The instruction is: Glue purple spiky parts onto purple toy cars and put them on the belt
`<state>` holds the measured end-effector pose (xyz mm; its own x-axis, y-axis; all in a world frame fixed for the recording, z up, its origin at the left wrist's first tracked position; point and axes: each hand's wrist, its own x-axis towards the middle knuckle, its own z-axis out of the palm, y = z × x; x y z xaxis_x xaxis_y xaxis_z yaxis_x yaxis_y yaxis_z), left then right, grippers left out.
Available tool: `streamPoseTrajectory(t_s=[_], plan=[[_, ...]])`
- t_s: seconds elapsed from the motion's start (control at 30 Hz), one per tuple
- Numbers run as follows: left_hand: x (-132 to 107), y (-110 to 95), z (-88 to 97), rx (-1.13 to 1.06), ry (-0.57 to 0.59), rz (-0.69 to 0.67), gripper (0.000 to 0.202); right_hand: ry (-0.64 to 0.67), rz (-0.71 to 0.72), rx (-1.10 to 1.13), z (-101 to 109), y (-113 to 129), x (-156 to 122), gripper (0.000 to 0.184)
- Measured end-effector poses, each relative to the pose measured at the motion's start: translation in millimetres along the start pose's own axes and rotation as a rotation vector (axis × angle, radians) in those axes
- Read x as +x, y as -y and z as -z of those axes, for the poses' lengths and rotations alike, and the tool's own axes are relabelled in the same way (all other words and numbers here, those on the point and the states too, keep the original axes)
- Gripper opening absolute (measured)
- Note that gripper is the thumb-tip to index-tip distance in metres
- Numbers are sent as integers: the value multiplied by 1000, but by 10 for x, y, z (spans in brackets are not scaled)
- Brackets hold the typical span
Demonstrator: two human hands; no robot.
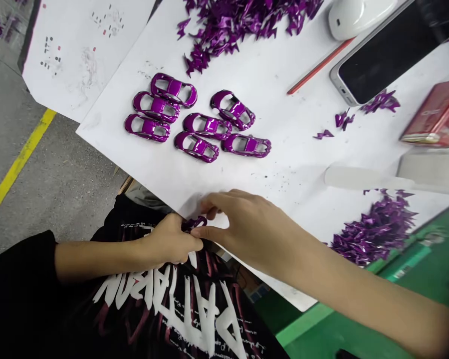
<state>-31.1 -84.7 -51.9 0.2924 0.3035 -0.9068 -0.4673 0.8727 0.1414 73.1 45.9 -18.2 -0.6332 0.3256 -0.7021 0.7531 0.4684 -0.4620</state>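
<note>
The left hand (pixel 168 240) is closed on a small purple car body shell (pixel 193 223), pinching it just off the near edge of the white paper sheet (pixel 284 134). The right hand (pixel 243 229) is curled partly open, its thumb against the shell. Beyond a strip of paper lie seven more shells (pixel 196 147); a pile of purple scraps (pixel 374 232) sits right.

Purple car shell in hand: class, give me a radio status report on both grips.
Left hand and right hand both pinching purple car shell. Seven more shells ahead on white paper.
</note>
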Motion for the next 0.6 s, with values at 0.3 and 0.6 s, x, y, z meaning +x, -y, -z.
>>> streamPoseTrajectory(t_s=[0.3, 0.6], plan=[[-21, -49, -51, -173, 5, 129, 31, 122, 5, 61, -2, -68, 285, 25], [60, 47, -43, -133, -9, 76, 26, 161, -52, 94, 10, -21, 305, 21]])
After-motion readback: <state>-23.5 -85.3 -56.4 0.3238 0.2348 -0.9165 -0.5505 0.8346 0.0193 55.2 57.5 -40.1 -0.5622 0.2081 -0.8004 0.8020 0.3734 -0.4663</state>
